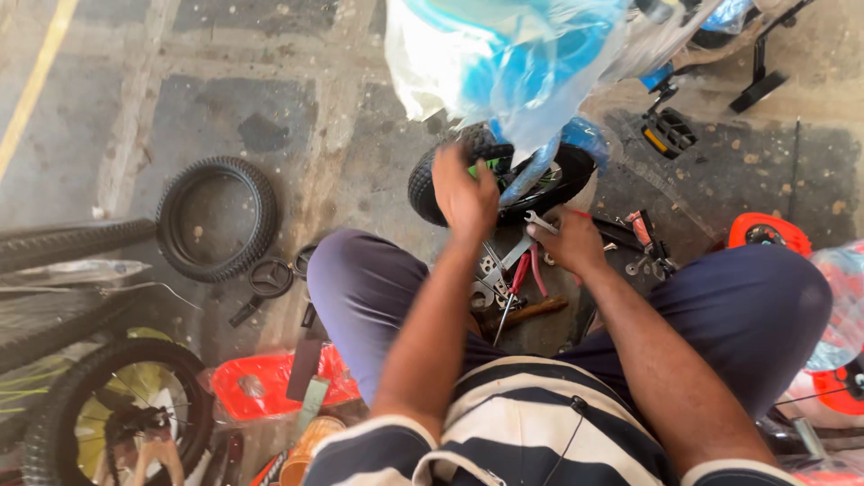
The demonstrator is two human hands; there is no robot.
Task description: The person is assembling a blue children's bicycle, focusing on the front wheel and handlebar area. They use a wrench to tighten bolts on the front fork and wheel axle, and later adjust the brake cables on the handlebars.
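Your left hand [463, 193] rests flat on the tyre of the small bicycle wheel [504, 180], already sitting in the plastic-wrapped blue frame [513, 63] just ahead of your knees. Your right hand [571, 238] is closed around an open-ended spanner [540, 220] beside the wheel, so by the look of it the fastening is not finished. Spare tools [504, 279] lie on the floor between your legs, and a bare tyre [216, 219] lies well off to the left.

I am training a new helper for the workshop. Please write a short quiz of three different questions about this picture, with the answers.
1. True or false: the left hand rests on the small black wheel under the plastic-wrapped blue frame.
2. What does the right hand hold? A) a metal spanner B) a hammer C) a tyre
3. Fill in: the loose tyre lies flat on the ____.

Key: 1 true. 2 A, the spanner; its grip is shut on it. 3 floor.
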